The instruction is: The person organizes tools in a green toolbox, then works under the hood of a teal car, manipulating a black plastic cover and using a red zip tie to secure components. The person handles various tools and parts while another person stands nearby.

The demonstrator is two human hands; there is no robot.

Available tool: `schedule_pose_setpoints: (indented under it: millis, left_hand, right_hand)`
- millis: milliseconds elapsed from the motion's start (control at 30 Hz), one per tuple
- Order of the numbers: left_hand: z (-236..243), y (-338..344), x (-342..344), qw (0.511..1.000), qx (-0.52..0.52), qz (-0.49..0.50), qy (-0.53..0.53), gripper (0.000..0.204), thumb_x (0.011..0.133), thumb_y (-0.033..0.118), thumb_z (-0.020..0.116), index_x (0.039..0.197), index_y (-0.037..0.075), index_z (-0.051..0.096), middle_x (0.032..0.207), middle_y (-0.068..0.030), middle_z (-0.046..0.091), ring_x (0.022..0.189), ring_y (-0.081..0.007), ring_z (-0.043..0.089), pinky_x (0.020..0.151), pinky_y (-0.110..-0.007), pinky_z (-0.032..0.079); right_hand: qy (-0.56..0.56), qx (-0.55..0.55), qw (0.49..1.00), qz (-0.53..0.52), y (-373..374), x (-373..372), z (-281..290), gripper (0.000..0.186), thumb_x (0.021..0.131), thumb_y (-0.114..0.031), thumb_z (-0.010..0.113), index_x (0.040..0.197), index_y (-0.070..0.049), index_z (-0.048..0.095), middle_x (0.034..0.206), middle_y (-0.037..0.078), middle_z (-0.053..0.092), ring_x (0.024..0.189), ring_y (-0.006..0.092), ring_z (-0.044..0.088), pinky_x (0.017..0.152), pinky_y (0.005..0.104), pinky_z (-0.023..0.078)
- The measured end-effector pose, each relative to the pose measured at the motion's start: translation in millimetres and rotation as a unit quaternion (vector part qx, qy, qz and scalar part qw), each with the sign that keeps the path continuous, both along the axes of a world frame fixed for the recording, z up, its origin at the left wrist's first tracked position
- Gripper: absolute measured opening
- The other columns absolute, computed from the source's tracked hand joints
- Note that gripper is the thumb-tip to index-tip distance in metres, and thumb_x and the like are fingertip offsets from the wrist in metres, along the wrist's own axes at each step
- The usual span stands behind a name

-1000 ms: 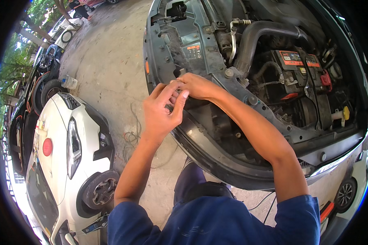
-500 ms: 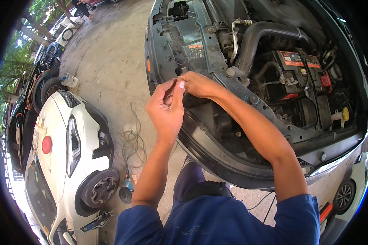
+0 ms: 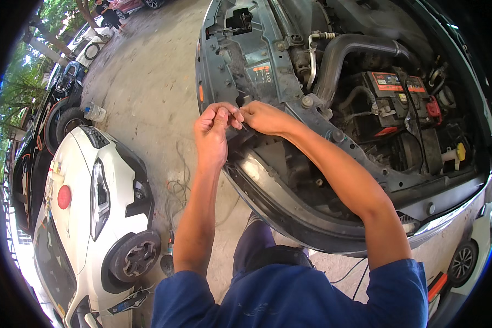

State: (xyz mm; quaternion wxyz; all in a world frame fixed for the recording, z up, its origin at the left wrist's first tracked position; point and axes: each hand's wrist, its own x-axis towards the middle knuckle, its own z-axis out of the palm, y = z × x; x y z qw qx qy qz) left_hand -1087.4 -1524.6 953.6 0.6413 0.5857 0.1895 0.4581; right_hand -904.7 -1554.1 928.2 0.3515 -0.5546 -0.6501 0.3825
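Both hands meet above the front edge of a dark car's open engine bay. My left hand point(image 3: 213, 131) is closed, its thumb against the curled fingers. My right hand point(image 3: 265, 118) is closed too, its fingertips pinched together right beside the left fingertips. Whatever lies between the fingers is too small or hidden to name. Under the hands runs the dark front panel point(image 3: 240, 82) of the car. A headlight point(image 3: 259, 169) sits just below them, its lens catching light.
Right of my right forearm are a battery point(image 3: 394, 82) with an orange label, a thick black air hose point(image 3: 333, 60) and a yellow cap point(image 3: 461, 151). A white car point(image 3: 74, 218) with a red round object point(image 3: 64, 197) on it stands left. A cable point(image 3: 175, 188) lies on the ground.
My left hand has turned and shifted slightly left, its fingers now curled toward the right hand. The right hand stays nearly in place. The view has shifted a little.
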Motion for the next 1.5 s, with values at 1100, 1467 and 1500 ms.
schedule_pose_setpoints:
  millis: [1100,1467,1500]
  left_hand:
    - [34.7,-33.2,5.8,0.99,-0.094,0.06,0.09,0.034,0.105,0.028,0.07,0.099,-0.005,0.07,0.092,-0.0133,0.073,0.084,-0.0193,0.072,0.084,-0.038,0.065]
    - [57.4,-29.4,2.8,0.913,0.117,0.171,0.352,0.029,0.102,0.02,0.071,0.09,-0.006,0.072,0.079,-0.0174,0.075,0.072,-0.0233,0.075,0.069,-0.035,0.058]
    - [57.1,-30.3,3.6,0.902,0.139,0.181,0.367,0.026,0.101,0.019,0.071,0.088,-0.004,0.071,0.074,-0.0184,0.074,0.068,-0.0253,0.075,0.066,-0.036,0.056]
  right_hand:
    - [0.006,-0.016,1.0,-0.005,0.6,-1.0,-0.5,0.051,0.108,-0.045,0.051,0.096,-0.001,0.074,0.086,0.021,0.073,0.084,0.0373,0.07,0.079,0.0472,0.051]
    - [-0.018,-0.029,0.999,-0.013,2.2,-0.1,-4.8,0.05,0.107,-0.044,0.053,0.096,0.001,0.07,0.082,0.025,0.068,0.084,0.0426,0.067,0.078,0.0508,0.049]
    - [-0.008,-0.022,1.0,-0.01,3.2,-1.0,-6.1,0.05,0.107,-0.044,0.053,0.097,0.001,0.071,0.082,0.025,0.068,0.084,0.0428,0.067,0.078,0.0508,0.049]
